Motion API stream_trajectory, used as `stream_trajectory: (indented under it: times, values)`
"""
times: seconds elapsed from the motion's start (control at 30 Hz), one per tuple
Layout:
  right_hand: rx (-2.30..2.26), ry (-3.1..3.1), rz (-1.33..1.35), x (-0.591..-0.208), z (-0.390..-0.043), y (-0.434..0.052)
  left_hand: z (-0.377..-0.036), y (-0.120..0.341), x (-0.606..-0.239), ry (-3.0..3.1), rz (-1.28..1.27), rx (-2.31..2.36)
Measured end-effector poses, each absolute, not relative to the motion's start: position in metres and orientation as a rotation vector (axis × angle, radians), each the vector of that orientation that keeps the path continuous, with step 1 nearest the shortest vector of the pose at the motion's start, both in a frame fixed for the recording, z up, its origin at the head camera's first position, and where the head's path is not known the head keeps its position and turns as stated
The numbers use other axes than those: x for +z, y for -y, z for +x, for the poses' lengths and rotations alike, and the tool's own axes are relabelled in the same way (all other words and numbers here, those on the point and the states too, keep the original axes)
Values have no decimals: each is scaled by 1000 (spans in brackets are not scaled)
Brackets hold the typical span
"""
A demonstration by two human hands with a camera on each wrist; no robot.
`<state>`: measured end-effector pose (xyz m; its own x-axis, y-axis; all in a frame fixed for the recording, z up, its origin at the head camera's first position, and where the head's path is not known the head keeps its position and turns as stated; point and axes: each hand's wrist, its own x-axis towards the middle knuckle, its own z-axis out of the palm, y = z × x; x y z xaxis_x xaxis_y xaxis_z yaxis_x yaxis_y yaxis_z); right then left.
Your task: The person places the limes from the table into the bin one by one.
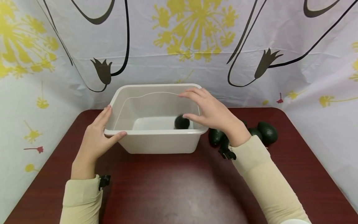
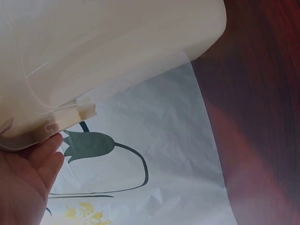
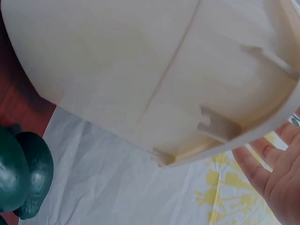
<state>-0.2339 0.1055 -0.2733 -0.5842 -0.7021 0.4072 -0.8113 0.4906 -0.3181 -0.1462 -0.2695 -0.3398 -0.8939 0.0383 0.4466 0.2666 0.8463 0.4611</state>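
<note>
A pale grey plastic tub (image 1: pixel 160 142) stands on the table. At its left end my left hand (image 1: pixel 96 137) holds the rim, thumb over the front corner and fingers along the side; in the left wrist view, fingertips (image 2: pixel 52 154) meet the rim's underside. Over the tub's right end, my right hand (image 1: pixel 211 109) has its fingers spread and holds nothing. Just below its thumb, inside the tub, is a blurred dark round avocado (image 1: pixel 181 122). Several dark green avocados (image 1: pixel 267 133) lie right of the tub, partly hidden by my right wrist; some (image 3: pixel 35 173) show in the right wrist view.
The dark red wooden table (image 1: pixel 173 186) extends in front of the tub. A white cloth (image 1: pixel 179 70) with yellow and dark flower prints hangs close behind it and at both sides.
</note>
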Motion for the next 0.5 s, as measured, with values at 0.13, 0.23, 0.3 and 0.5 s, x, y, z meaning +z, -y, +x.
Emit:
stream_trajectory:
  times: [0.13,0.23,0.3,0.5]
  values:
    - [712,2518,1267,-273,-234,-111,-147,269,-339,2597,-221,-732]
    - [712,2521,1250,-273,-233,-114,-147,269,-338,2608,-206,-730]
    - [710,2519,1242,-273,-233,-116,-147,269,-338,2611,-205,-731]
    - [687,2540,1201,-272,-232,-126,-148,270,-340,2608,-216,-742]
